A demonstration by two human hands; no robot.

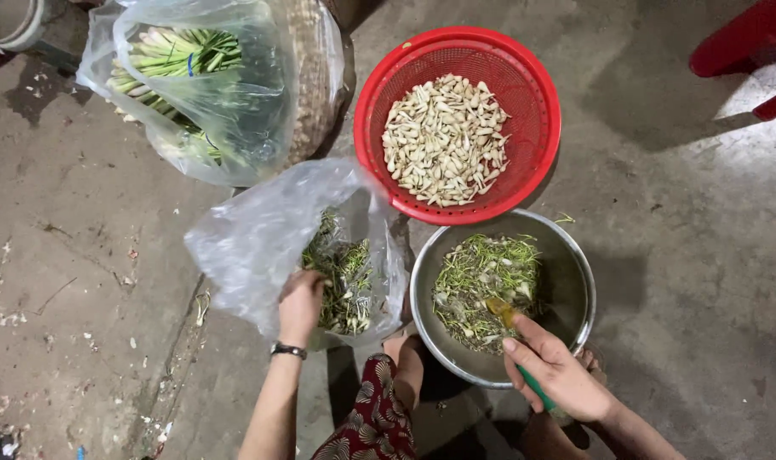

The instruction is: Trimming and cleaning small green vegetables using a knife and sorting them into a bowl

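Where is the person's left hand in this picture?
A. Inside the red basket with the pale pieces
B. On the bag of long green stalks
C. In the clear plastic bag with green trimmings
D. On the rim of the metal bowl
C: the left hand reaches into the open clear plastic bag among the green trimmings, while the right hand holds a tool over the metal bowl.

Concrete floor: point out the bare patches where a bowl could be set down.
Bare concrete floor lies right of the red plastic colander and round steel bowl, and a littered stretch lies left of the clear plastic bag of trimmings. The centre is crowded: both bags, colander and bowl nearly touch.
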